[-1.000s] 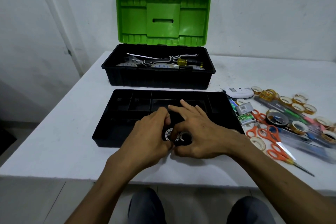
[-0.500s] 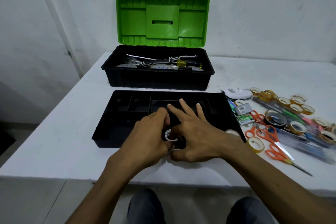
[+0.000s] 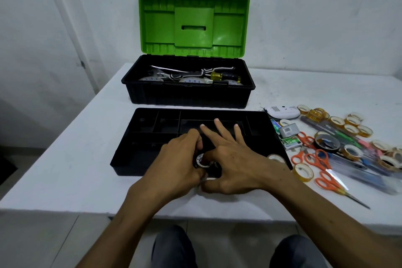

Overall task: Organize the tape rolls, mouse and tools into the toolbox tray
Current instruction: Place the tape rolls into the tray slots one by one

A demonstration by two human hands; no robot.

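The black toolbox tray (image 3: 152,128) lies on the white table in front of the toolbox. Both hands meet over its near middle compartment. My left hand (image 3: 178,159) curls its fingers and thumb round a small black tape roll (image 3: 201,161) with a white core. My right hand (image 3: 237,159) pinches a second dark roll (image 3: 214,171) beside it between thumb and index finger, while its other fingers stretch straight over the tray. A clear tape roll (image 3: 275,157) sits in the tray's right end. The white mouse (image 3: 282,112) lies right of the tray.
The open toolbox (image 3: 189,95) with its green lid (image 3: 193,24) stands behind the tray and holds tools. To the right lie several clear tape rolls (image 3: 303,172), orange scissors (image 3: 322,167), a large black tape roll (image 3: 326,140) and small boxes (image 3: 292,141).
Both hands stay at the same spot over the tray's near middle. The right hand's fingers have spread a little, and the second roll is now more covered.
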